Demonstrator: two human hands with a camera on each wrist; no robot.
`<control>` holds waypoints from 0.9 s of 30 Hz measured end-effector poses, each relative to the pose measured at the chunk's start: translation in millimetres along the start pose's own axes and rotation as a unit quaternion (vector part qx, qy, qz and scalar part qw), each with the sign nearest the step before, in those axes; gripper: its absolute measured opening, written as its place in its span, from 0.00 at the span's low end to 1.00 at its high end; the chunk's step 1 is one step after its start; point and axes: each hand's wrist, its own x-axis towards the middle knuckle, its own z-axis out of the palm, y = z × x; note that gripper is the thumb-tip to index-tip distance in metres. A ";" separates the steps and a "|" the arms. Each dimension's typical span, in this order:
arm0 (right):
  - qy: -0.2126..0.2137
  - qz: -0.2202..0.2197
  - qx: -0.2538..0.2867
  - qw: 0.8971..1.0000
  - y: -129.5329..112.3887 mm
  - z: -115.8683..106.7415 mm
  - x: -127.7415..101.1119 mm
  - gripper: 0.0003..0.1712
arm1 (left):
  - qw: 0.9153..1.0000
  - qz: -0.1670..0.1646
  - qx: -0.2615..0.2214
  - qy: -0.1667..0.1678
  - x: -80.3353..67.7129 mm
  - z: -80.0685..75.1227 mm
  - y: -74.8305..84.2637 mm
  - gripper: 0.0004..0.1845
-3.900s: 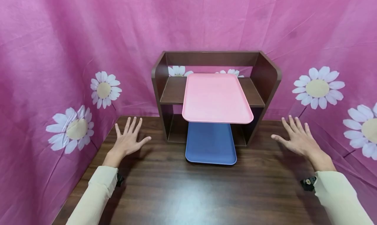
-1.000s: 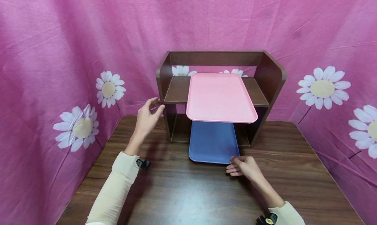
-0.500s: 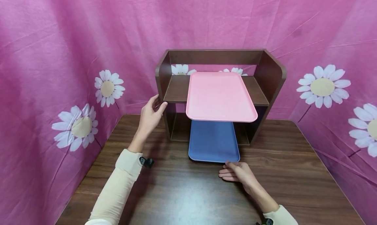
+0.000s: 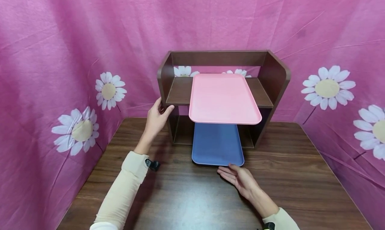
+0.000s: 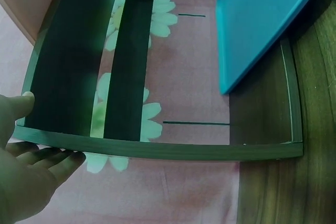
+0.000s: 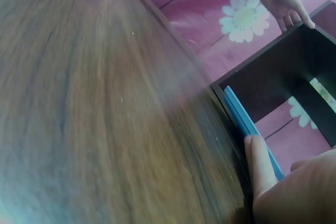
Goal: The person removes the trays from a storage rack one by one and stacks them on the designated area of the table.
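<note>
A brown two-tier wooden shelf (image 4: 218, 59) stands at the back of the table. My left hand (image 4: 155, 118) grips the shelf's left side panel, thumb at its front edge and fingers around the outer face. On the upper tier lies a pink tray (image 4: 225, 99), jutting forward past the shelf. Beneath it a blue tray (image 4: 218, 146) sticks out of the lower tier over the table. My right hand (image 4: 243, 180) is at the blue tray's front right edge, palm turned up, fingers straight in front of the rim and thumb at it. In the right wrist view its fingers (image 6: 260, 163) overlap the tray's edge.
The dark wooden table (image 4: 300, 176) extends in front and to both sides of the shelf. A pink curtain (image 4: 135, 29) printed with white daisies hangs behind the table and along its sides.
Both hands have come in from the table's sides. The left has taken hold of the shelf's side panel. The right has slid leftward along the blue tray's front edge, its palm turning up.
</note>
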 end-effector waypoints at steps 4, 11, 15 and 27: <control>0.025 -0.013 0.020 0.999 1.1 5.3 0.0 0.12 | 1.000 -0.002 -0.003 0.005 0.2 0.7 -0.3 0.30; 0.050 -0.037 0.043 0.997 2.0 11.9 1.2 0.20 | 1.000 0.002 0.004 0.011 -0.8 1.4 -0.4 0.29; 0.076 -0.050 0.059 0.994 0.8 12.7 1.5 0.18 | 1.000 0.004 0.006 0.014 -1.6 2.1 -0.4 0.29; 0.100 -0.085 0.066 0.989 -4.3 14.9 -0.1 0.25 | 1.000 -0.002 -0.017 0.024 0.2 4.3 -0.5 0.29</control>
